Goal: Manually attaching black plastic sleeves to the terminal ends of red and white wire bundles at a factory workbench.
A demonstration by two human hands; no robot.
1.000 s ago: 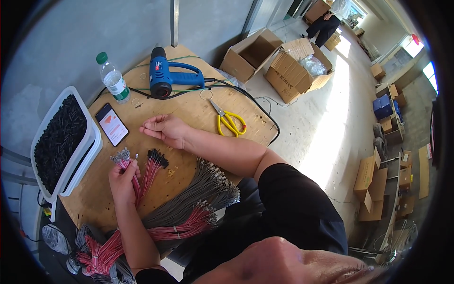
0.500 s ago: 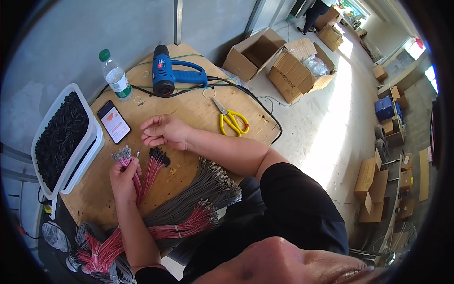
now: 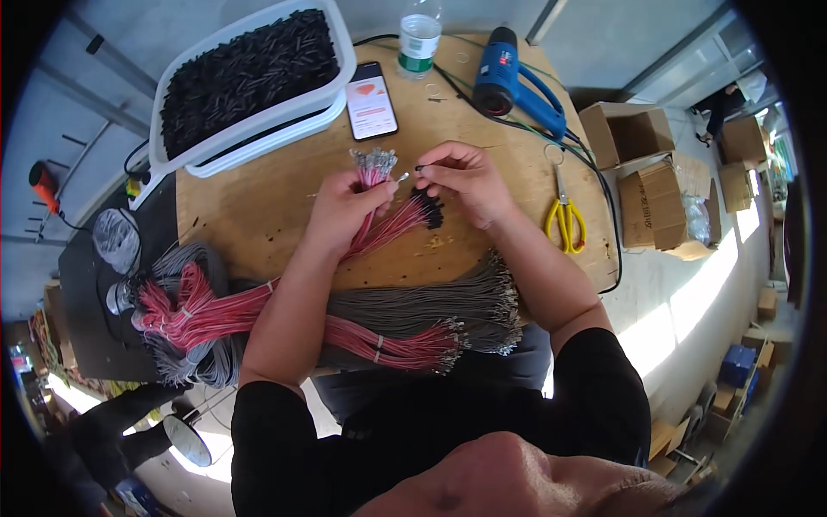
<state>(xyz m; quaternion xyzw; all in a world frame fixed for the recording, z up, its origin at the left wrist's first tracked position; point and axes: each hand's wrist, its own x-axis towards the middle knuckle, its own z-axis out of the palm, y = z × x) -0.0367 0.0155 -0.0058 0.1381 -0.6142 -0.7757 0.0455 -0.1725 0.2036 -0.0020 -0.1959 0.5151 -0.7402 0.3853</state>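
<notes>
My left hand (image 3: pixel 338 214) is closed round a bundle of red wires (image 3: pixel 376 171), their metal terminals fanned out at the top. One wire end stands apart at its thumb, pointing right. Just right of it, my right hand (image 3: pixel 469 183) pinches a small black sleeve (image 3: pixel 420 170) between thumb and fingertips, a short gap from that wire end. Below the hands lie more red wires (image 3: pixel 388 233) with black sleeves (image 3: pixel 433 209) on their ends. A white tub (image 3: pixel 347 43) at the far left is filled with loose black sleeves (image 3: pixel 250 82).
Grey wires (image 3: pixel 413 302) and a tied red wire bundle (image 3: pixel 392 346) lie along the near edge. A phone (image 3: pixel 372 103), water bottle (image 3: pixel 419 43), blue heat gun (image 3: pixel 508 82) and yellow-handled scissors (image 3: pixel 565 222) are on the table (image 3: pixel 250 207). Cardboard boxes (image 3: pixel 650 202) stand right.
The view has swung left, so the table sits more central. My right hand, with nothing visible in it before, now holds a black sleeve near the wire end in my left hand.
</notes>
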